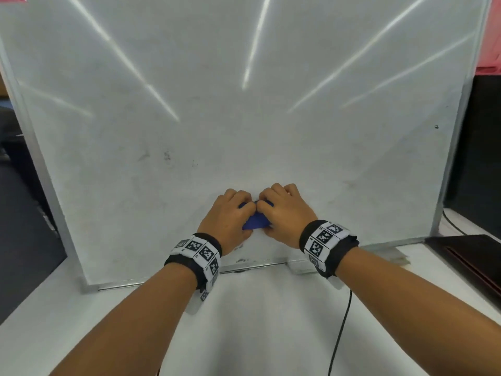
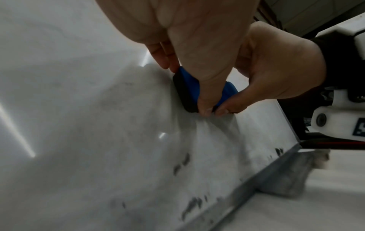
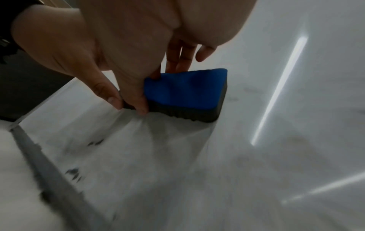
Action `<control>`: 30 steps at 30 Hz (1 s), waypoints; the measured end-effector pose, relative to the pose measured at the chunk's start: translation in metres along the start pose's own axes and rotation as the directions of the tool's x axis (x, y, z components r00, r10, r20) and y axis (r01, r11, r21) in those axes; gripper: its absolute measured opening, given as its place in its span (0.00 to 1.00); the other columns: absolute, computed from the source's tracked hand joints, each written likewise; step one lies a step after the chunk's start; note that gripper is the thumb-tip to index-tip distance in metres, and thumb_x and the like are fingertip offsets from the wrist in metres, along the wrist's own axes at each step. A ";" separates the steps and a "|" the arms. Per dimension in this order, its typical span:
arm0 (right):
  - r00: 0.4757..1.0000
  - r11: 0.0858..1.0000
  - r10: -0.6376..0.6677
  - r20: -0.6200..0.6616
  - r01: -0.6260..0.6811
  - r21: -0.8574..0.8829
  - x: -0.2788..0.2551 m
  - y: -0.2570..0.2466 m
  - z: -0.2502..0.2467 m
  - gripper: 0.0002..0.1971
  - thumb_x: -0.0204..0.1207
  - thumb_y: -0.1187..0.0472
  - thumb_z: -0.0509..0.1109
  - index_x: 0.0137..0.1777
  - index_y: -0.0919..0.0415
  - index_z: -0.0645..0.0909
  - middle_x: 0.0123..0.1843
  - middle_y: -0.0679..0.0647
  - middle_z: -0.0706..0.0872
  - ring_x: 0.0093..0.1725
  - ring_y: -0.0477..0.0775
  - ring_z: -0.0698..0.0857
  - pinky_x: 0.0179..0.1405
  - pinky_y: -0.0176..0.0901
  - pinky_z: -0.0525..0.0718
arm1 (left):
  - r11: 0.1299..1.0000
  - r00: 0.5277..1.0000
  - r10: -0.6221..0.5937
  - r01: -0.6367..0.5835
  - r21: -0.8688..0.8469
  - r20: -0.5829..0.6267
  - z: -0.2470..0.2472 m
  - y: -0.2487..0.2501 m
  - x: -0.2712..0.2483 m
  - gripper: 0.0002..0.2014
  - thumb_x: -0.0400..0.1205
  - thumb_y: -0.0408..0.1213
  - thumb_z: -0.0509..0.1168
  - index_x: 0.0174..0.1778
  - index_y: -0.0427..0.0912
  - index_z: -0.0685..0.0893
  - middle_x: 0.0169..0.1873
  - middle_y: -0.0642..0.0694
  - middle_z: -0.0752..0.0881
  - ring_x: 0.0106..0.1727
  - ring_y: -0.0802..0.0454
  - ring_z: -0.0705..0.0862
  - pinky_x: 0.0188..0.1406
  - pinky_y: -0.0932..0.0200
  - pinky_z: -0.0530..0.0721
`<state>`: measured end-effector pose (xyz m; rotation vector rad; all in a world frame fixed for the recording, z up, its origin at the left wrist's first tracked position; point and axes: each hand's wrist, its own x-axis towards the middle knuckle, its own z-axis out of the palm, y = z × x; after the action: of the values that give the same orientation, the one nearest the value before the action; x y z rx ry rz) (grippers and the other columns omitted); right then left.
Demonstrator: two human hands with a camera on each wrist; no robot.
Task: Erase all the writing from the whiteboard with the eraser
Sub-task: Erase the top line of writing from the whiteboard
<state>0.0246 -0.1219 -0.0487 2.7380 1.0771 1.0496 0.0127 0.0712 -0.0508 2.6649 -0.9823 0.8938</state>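
The whiteboard stands leaning on a white table. Both hands grip the blue eraser with its black felt pad against the board's lower middle. My left hand holds its left part, thumb under and fingers over the top. My right hand holds the right part the same way. The left wrist view shows the eraser pinched by the left thumb. In the right wrist view, the eraser presses flat on the board. Dark smudges remain near the bottom edge, with faint marks higher on the left.
The board's metal frame runs along the table. A black cable crosses the table below my right wrist. A dark flat device lies at the right, with a black box behind it.
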 end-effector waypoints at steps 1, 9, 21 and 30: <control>1.000 1.000 0.008 0.015 -0.008 0.008 -0.011 0.000 0.003 0.17 0.61 0.56 0.78 0.50 0.57 0.82 0.51 0.54 0.82 0.52 0.59 0.79 0.52 0.55 0.73 | 1.000 1.000 0.012 -0.012 -0.016 0.020 0.007 0.005 -0.003 0.19 0.63 0.35 0.81 0.46 0.42 0.84 0.52 0.44 0.84 0.50 0.40 0.80 0.45 0.44 0.82; 0.985 0.992 0.107 0.136 -0.114 0.045 -0.057 0.015 -0.001 0.20 0.61 0.51 0.78 0.52 0.55 0.81 0.52 0.52 0.82 0.53 0.58 0.78 0.52 0.53 0.75 | 0.995 0.997 0.031 -0.024 -0.098 0.072 0.035 0.042 0.001 0.18 0.66 0.38 0.78 0.50 0.42 0.86 0.53 0.46 0.85 0.53 0.41 0.81 0.48 0.45 0.82; 0.803 0.966 0.178 0.569 -0.252 0.053 -0.124 0.047 -0.009 0.13 0.65 0.44 0.73 0.44 0.45 0.76 0.44 0.43 0.78 0.52 0.51 0.76 0.51 0.47 0.67 | 0.961 0.866 0.040 0.103 -0.256 0.499 0.089 0.108 0.015 0.13 0.78 0.45 0.71 0.56 0.46 0.86 0.48 0.46 0.83 0.49 0.45 0.83 0.48 0.50 0.83; 0.737 0.953 0.228 0.636 -0.302 0.009 -0.133 0.053 -0.006 0.11 0.72 0.47 0.71 0.52 0.46 0.84 0.50 0.48 0.82 0.55 0.55 0.78 0.53 0.50 0.70 | 0.979 0.851 -0.096 0.175 -0.107 0.516 0.109 0.133 0.021 0.16 0.84 0.49 0.65 0.65 0.47 0.85 0.53 0.43 0.79 0.52 0.42 0.82 0.47 0.49 0.83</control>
<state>-0.0182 -0.2449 -0.1085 3.0185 0.6538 0.0074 -0.0069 -0.0798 -0.1327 2.8456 -0.8860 0.0638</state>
